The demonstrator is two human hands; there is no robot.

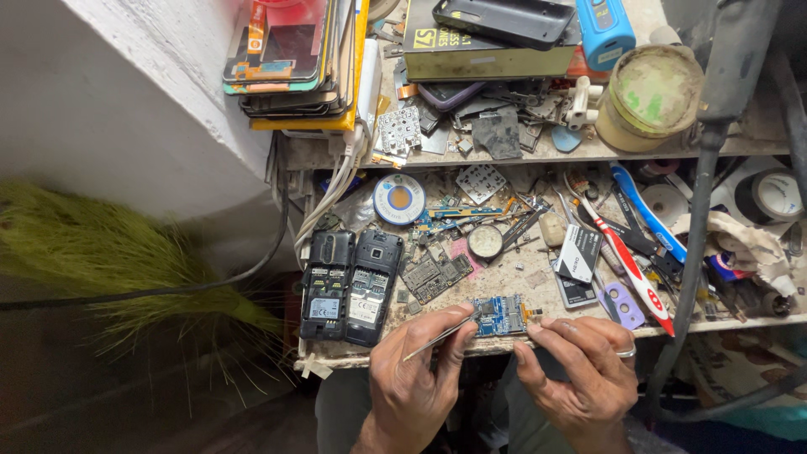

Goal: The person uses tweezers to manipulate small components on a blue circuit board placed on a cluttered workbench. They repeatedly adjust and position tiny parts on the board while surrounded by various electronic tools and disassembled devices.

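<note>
At the bench's front edge lay a small blue circuit board [502, 315]. His left hand [414, 370] pinched tweezers [440, 335] onto it; the right hand [580, 370], fingers curled, steadied its right end beside two opened phones [349, 286].

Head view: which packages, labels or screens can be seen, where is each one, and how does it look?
Phone screens: stacked top left, dark glass, orange-teal edges.
Box: upper shelf, flat, black and yellow.
Labels: white rectangles inside two open black phones, left of the hands.
Small card: black and white, centre right.

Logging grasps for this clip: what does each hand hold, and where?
Left hand pinches metal tweezers mid-shaft. Right hand steadies the blue circuit board at its right edge.
</note>
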